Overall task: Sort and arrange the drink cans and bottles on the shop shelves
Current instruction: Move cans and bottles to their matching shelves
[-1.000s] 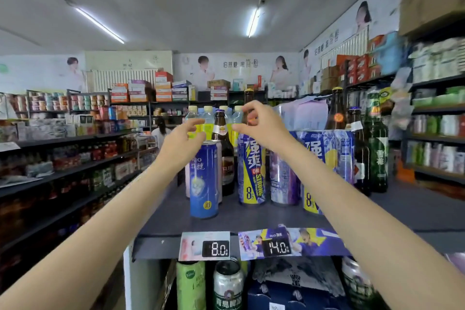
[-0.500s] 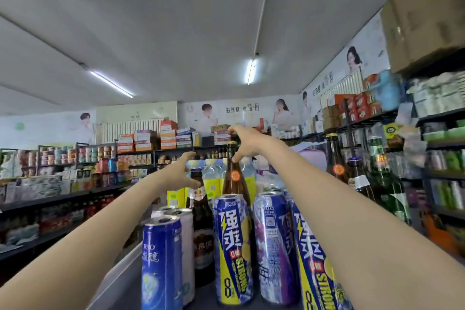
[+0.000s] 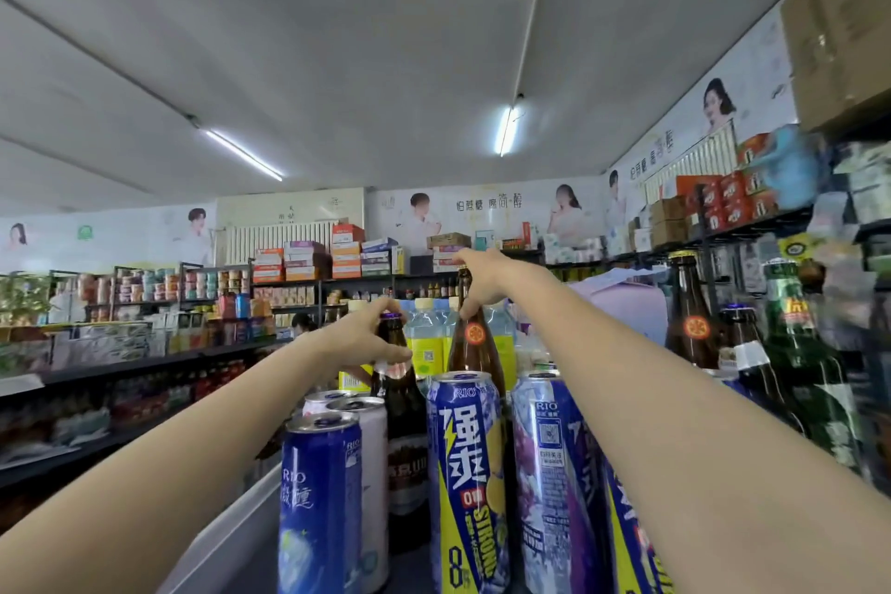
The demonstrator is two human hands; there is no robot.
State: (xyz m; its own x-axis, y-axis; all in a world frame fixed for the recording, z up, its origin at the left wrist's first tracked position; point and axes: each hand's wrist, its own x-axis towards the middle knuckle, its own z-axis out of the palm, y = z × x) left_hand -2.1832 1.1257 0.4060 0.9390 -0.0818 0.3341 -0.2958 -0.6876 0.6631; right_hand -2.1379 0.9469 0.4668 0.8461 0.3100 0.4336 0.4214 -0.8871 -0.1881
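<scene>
Gripping dark brown glass bottle (image 3: 402, 381) neck with left hand (image 3: 359, 340), tall amber glass bottle (image 3: 475, 342) neck with right hand (image 3: 484, 277); risking knocking over tall blue cans (image 3: 465, 478) in front when lifting.

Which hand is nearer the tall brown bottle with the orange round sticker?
Right. The right hand grips the neck of the tall brown bottle; the left hand holds the dark bottle beside it.

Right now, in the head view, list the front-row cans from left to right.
Dark blue RIO can → white can → blue-and-yellow can → purple can. Further right, the right arm covers the next can.
</scene>
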